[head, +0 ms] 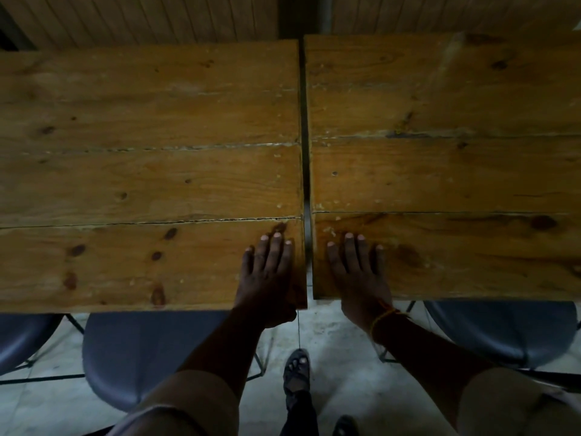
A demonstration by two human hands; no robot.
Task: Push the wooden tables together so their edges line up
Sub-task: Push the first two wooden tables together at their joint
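Planked wall at twelve o'clock; left knotty plank-topped wooden bench and right one stand just apart. Left hand and right hand lie open, palms flat beside the gap; a careless shove could pinch fingers or leave the near edges stepped.

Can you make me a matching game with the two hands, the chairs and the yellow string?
Things:
1. left hand
2. right hand
3. yellow thread
4. grey chair

Places:
A. tucked under the left table
B. flat on the right table, near the gap
C. flat on the left table's corner
D. around the right wrist

Pairs: 1-C, 2-B, 3-D, 4-A
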